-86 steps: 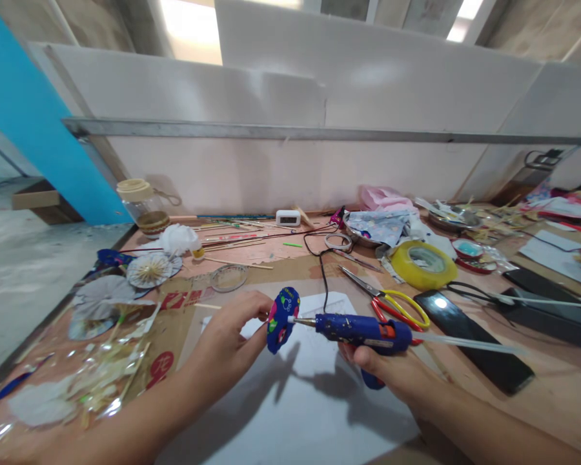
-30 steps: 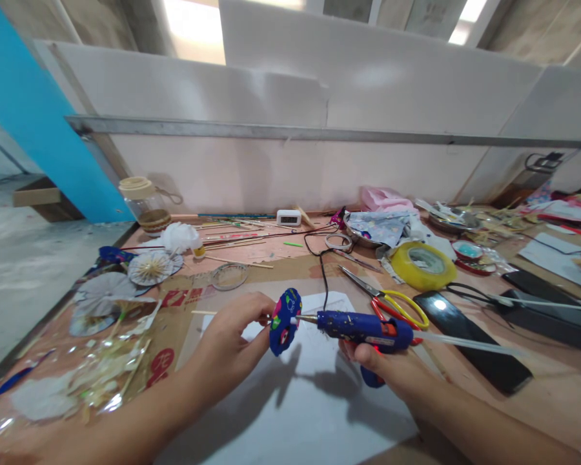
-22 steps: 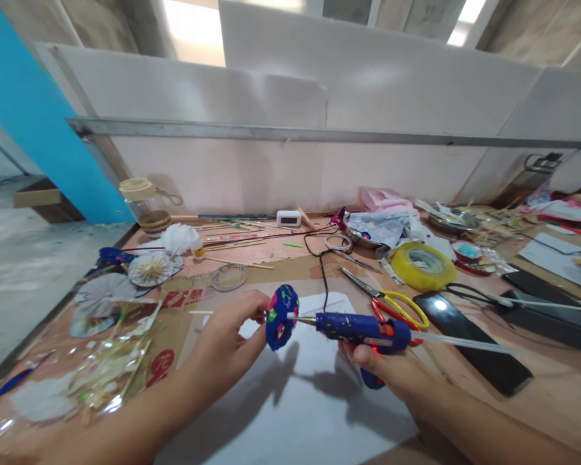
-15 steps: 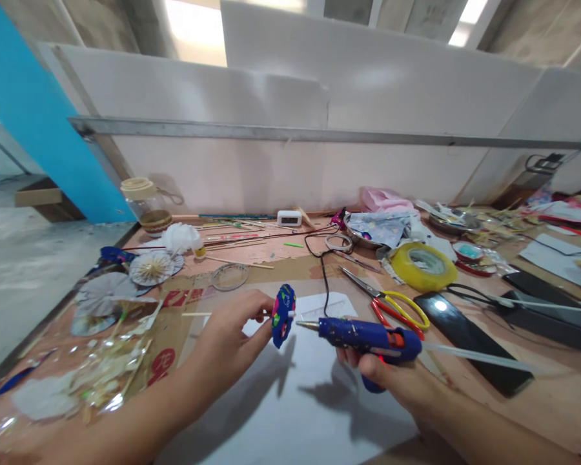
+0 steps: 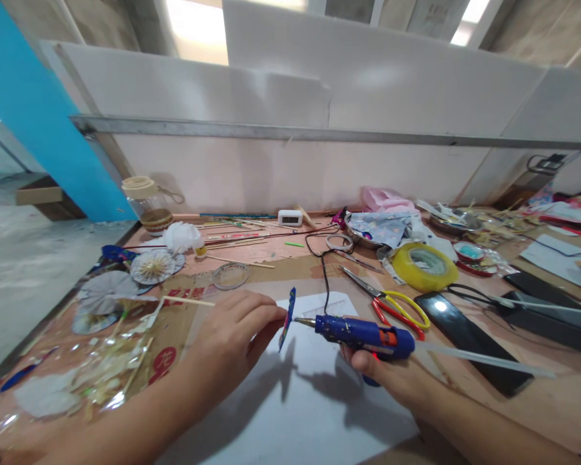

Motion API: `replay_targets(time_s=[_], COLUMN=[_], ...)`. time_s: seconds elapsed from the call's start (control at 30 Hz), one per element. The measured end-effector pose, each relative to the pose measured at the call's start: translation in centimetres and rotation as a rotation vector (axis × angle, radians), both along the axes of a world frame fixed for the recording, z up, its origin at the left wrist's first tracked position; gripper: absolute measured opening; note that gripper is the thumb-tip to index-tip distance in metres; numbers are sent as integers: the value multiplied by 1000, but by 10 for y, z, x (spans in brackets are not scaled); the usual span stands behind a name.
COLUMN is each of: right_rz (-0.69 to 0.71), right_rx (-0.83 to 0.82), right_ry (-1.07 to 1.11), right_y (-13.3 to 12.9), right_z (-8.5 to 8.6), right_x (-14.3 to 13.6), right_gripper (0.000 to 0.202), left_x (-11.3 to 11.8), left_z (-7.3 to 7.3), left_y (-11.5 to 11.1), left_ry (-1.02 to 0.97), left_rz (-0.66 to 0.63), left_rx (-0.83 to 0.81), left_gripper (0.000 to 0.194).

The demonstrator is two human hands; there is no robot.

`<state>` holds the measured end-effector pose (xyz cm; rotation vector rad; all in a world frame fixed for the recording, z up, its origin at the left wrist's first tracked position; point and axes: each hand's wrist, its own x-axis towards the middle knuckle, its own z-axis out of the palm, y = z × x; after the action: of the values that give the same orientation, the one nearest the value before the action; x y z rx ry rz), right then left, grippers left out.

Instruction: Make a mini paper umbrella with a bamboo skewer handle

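Observation:
My left hand (image 5: pixel 244 329) is closed on a small disc of blue patterned fabric (image 5: pixel 287 320), pinched at its back and seen nearly edge-on. A thin wooden stick (image 5: pixel 190 301) sticks out leftward behind that hand; whether it joins the disc is hidden. In my right hand (image 5: pixel 375 368) is a blue hot glue gun (image 5: pixel 363 336), fingers wrapped around its handle. Its metal nozzle points left and is at the disc's face, seemingly touching it. A clear glue stick (image 5: pixel 484 360) trails from the gun's rear. White paper (image 5: pixel 319 413) lies beneath both hands.
Scissors (image 5: pixel 387 300), a yellow tape roll (image 5: pixel 425 266) and a black phone (image 5: pixel 472 342) lie to the right. Pleated fabric rosettes (image 5: pixel 155 266) and plastic wrapping (image 5: pixel 116 368) are on the left. A jar (image 5: pixel 148 205) and a small white digital display (image 5: pixel 289 218) stand at the back.
The fabric disc has turned from showing its patterned side at an angle to nearly edge-on. My left hand has rolled with it, and the glue gun has shifted slightly left.

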<state>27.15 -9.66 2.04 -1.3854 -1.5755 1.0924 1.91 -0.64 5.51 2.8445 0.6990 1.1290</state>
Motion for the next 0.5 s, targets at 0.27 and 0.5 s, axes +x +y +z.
replay_targets(time_s=[0.27,0.5], right_rz=[-62,-76], right_rx=[-119,-75], right_ry=[-3,-46], right_y=[-3,-3], right_z=[-1,-3], right_x=[1,2], right_gripper=[64,63], left_x=[-4,-6], left_z=[3,4], left_y=[-1,-2], left_ry=[53,67], left_rz=[3,-8], left_rx=[40,62], left_gripper=[9,10])
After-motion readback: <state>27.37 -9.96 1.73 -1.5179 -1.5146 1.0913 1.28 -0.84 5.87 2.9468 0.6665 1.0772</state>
